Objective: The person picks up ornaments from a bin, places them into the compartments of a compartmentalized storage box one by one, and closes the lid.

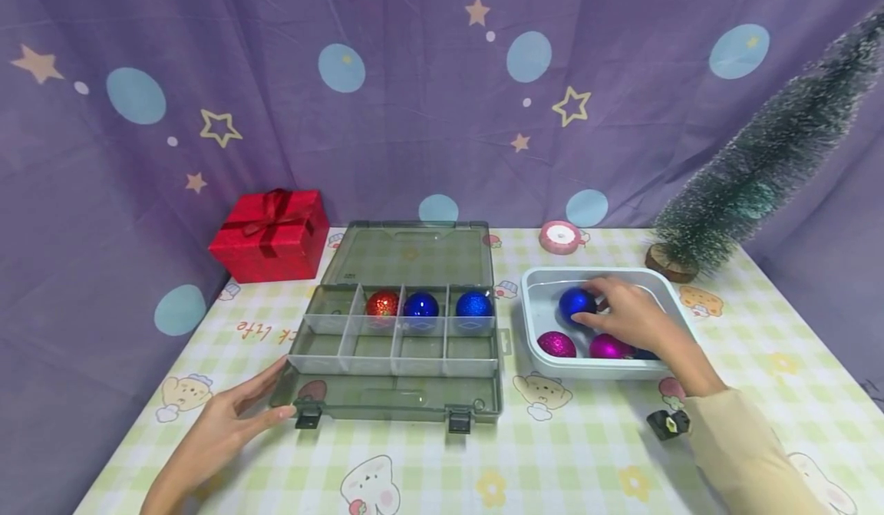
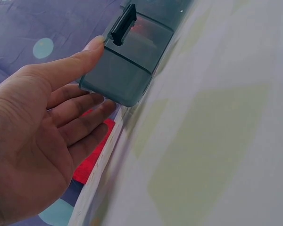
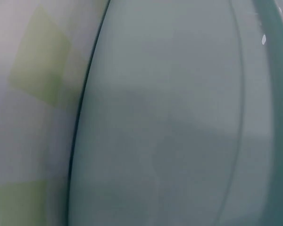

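A green-tinted clear compartment box (image 1: 394,401) lies with its lid (image 1: 407,258) raised at the back. Its back row holds a glittery red Christmas ball (image 1: 382,306), a shiny blue one (image 1: 420,308) and a glittery blue one (image 1: 473,307). My left hand (image 1: 224,427) touches the box's front left corner, thumb on the front wall and fingers loosely extended along the side. Inside the white tub (image 1: 562,369), my right hand (image 1: 631,317) pinches a blue Christmas ball (image 1: 576,305). Two magenta balls, one glittery (image 1: 556,344) and one shiny (image 1: 609,345), lie near the tub's front wall.
A red gift box (image 1: 272,239) stands back left. Behind the tub lies a pink ribbon roll (image 1: 560,237), and a small frosted tree (image 1: 753,170) leans at right. A small black object (image 1: 667,424) is near my right sleeve. The tub wall (image 3: 165,117) fills the right wrist view.
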A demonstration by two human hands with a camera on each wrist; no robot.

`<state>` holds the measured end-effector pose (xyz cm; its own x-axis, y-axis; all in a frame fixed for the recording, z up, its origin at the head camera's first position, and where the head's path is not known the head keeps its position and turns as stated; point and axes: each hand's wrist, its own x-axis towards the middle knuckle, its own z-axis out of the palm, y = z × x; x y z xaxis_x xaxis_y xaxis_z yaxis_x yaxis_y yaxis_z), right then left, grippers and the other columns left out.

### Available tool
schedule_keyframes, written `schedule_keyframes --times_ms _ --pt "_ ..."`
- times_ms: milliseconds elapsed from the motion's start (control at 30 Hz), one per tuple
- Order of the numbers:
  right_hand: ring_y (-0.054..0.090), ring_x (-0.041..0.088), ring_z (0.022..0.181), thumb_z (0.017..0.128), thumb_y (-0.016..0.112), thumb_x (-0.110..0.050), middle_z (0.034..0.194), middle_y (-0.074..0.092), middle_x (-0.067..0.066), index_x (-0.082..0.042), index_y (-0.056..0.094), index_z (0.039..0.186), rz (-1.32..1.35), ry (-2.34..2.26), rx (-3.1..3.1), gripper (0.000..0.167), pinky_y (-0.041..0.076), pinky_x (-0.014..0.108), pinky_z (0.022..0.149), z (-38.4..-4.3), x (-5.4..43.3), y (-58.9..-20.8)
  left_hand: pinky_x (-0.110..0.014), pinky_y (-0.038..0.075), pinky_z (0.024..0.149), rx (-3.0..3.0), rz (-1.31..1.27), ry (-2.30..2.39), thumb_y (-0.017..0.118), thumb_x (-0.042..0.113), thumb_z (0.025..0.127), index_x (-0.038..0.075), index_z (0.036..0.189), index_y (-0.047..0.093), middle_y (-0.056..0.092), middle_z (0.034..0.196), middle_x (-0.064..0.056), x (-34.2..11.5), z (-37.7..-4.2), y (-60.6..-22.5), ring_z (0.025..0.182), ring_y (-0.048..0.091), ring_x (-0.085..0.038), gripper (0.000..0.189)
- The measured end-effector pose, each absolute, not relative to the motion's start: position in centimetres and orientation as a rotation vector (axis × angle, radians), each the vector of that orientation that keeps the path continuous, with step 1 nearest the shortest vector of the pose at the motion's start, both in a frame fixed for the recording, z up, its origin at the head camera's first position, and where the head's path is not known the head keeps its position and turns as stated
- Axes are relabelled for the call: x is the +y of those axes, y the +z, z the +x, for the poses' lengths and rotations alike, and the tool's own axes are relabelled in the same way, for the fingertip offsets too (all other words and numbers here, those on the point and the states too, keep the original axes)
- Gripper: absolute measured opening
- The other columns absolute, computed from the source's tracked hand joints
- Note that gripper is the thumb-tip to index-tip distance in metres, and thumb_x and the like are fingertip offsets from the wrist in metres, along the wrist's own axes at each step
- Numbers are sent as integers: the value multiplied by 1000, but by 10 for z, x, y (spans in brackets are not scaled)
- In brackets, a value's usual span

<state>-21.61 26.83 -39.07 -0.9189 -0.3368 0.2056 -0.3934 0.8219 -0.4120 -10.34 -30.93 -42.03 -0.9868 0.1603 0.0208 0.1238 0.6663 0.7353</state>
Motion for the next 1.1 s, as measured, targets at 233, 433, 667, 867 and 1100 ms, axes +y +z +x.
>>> schedule_keyframes --times_ms 233,433,667,867,1100 --pt "69 35 95 88 84 -29 115 70 22 5 65 129 572 743 -2908 56 55 57 83 -218 266 -395 -6 40 92 2839 229 1221 77 34 96 8 156 47 53 150 -17 -309 -102 -420 136 47 -30 71" --pt "68 39 103 89 84 -28 116 70 22 5 64 130 595 774 -2898 56 54 58 88 -218 266 -397 -3 36 92 2850 230 1207 76 36 97 7 156 47 53 150 -17 -308 -101 -419 137 46 -37 73" --pt "70 34 99 90 84 -32 114 72 18 2 64 132 634 816 -2842 57 56 54 84 -216 260 -387 -3 36 92 2863 243 1201 77 34 96 9 156 47 54 149 -17 -308 -101 -419 136 47 -34 71" --pt "71 35 99 89 85 -27 117 71 19 3 65 131 674 857 -2754 55 57 56 85 -213 253 -377 -3 36 93 2861 249 1207 77 33 96 8 156 47 53 149 -17 -309 -101 -419 136 48 -32 71" --pt "71 35 98 87 87 -23 122 70 19 1 66 131 692 896 -2672 55 57 55 86 -215 243 -368 -3 35 94 2864 258 1212 77 32 96 10 157 47 53 149 -17 -309 -101 -420 136 47 -37 71"
